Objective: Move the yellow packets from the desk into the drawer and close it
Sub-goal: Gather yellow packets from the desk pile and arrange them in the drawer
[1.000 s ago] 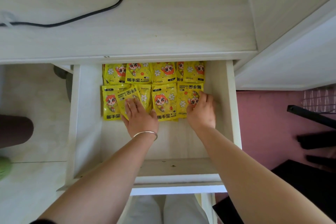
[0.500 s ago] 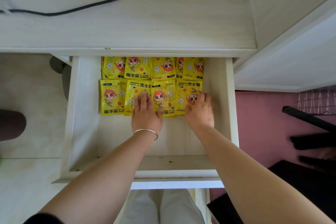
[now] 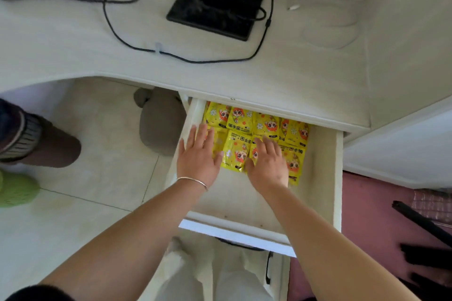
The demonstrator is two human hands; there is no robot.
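Note:
Several yellow packets (image 3: 265, 124) with a cartoon face lie in two rows at the back of the open white drawer (image 3: 337, 178), which is pulled out from under the pale desk (image 3: 281, 80). My left hand (image 3: 199, 156), a silver bangle on its wrist, lies flat with straight fingers on the leftmost front packets by the drawer's left wall. My right hand (image 3: 267, 164) rests flat, fingers spread, on the front-row packets to the right of the middle. No packet shows on the desk top.
A black monitor stand (image 3: 215, 11) and black cables (image 3: 137, 47) sit on the desk. Under the desk lies a grey shape (image 3: 160, 124). Another person's foot (image 3: 36, 142) stands on the tiled floor at left, next to a green object (image 3: 17, 190). Black chair legs (image 3: 425, 239) are at lower right.
The camera has tilted up and left, bringing the monitor stand into view. My left hand slid left to the leftmost packets; my right hand shifted left onto the middle front packets.

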